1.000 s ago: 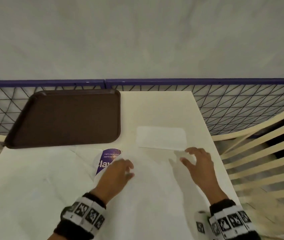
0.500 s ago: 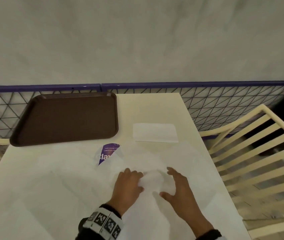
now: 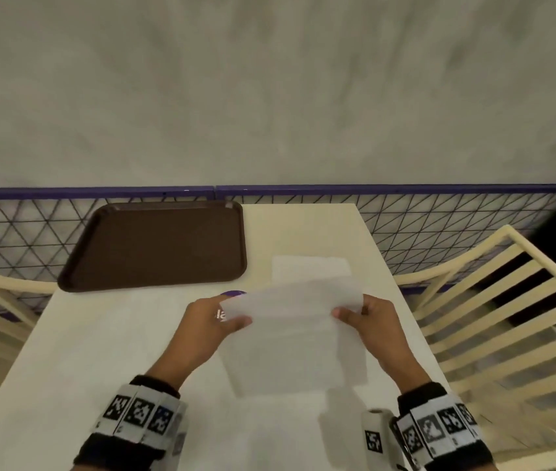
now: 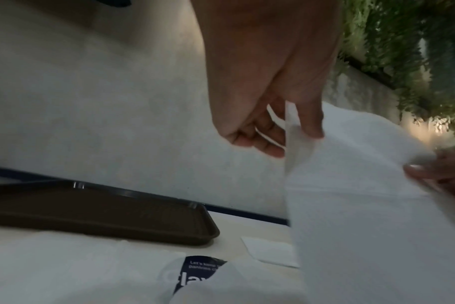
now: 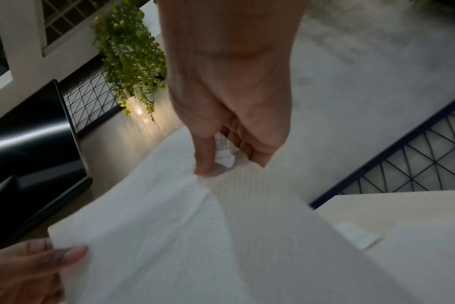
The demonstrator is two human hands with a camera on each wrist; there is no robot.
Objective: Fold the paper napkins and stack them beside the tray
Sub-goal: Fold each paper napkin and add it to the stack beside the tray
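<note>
Left to right: the tray (image 3: 154, 246) sits bare on the tabletop (image 3: 76, 351), with loose napkins (image 4: 65, 267) before it unfolded. My left hand (image 3: 207, 324) and right hand (image 3: 376, 326) each pinch a top corner of the napkin (image 3: 295, 338), held up. One folded napkin (image 3: 310, 268) lies beside the tray, so most remains. Half a second ago both hands pressed flat on the paper.

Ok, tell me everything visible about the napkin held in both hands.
The held napkin is a thin white paper sheet with a fine embossed texture, faintly creased. It is lifted off the table, its top edge curling forward and the rest hanging down. The left hand pinches its upper left corner, the right hand its upper right.
</note>
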